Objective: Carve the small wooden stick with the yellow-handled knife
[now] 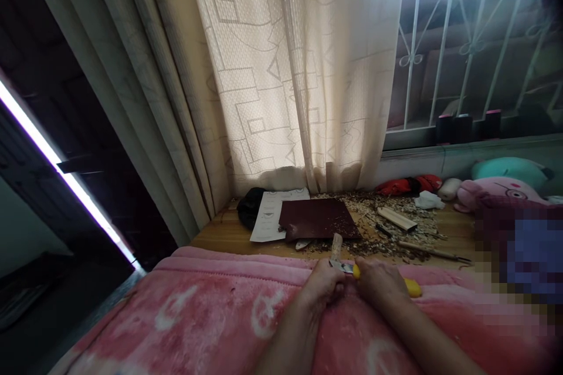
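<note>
While the left hand (319, 286) grips a pale strip of wood (336, 247) upright, the right hand (379, 284) closes around a yellow-handled knife (411, 287), its blade (345, 268) just beside the wood. Both hands sit close together above a pink blanket (176, 310). Fingers are best kept behind the edge, with short, controlled pressure. Wood shavings (387, 217) and dark sandpaper (316, 218) lie on the desk (457, 234) beyond.

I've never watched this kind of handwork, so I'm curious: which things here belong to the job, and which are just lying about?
Probably the job: left hand, right hand, wood piece, yellow-handled knife, carving tool, sandpaper, shavings.
Lying about: stuffed toys, red cloth, curtain.
</note>
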### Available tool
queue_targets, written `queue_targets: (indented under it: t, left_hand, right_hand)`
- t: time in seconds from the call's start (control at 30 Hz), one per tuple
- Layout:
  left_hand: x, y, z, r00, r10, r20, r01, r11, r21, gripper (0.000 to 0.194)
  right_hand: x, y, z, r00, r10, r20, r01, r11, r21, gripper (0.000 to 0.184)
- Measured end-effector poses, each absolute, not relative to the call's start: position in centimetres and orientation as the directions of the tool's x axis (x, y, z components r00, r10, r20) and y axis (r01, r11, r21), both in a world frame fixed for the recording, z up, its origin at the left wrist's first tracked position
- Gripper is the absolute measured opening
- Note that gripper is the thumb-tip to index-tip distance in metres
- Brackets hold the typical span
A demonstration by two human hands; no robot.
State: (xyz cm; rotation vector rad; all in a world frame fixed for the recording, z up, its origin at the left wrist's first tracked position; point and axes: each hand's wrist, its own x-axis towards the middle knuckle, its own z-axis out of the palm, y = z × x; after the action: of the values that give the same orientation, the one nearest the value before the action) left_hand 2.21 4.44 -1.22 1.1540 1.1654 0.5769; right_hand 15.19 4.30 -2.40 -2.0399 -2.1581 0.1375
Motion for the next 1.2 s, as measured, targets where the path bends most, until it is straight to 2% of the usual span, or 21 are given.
queue_targets:
  t: [0.2,0.43,0.77,1.2]
  left_hand:
    - [2.56,3.94,-0.88,0.329,0.84,-0.431,0.21,0.38,0.901,0.036]
    - [2.35,4.33,-1.34,0.331,0.856,-0.397,0.216,0.341,0.915,0.022]
    - [2.58,4.44,-1.11,0.327,0.864,-0.384,0.164,0.348,0.923,0.028]
    - [3.23,4.43,-1.13,0.25,0.889,-0.384,0.187,0.344,0.92,0.02]
  right_hand:
    - [15.59,4.91,-2.39,-0.021,0.996,0.085,0.981,0.037,-0.192,0.022]
    - [15.5,4.39,-2.47,-0.086,0.993,0.084,0.979,0.099,-0.175,0.022]
    - [15.3,4.33,-2.51,-0.075,0.995,0.068,0.983,0.085,-0.164,0.022]
    - [15.09,4.49,-2.28,-0.045,0.998,0.04,0.981,0.052,-0.186,0.028]
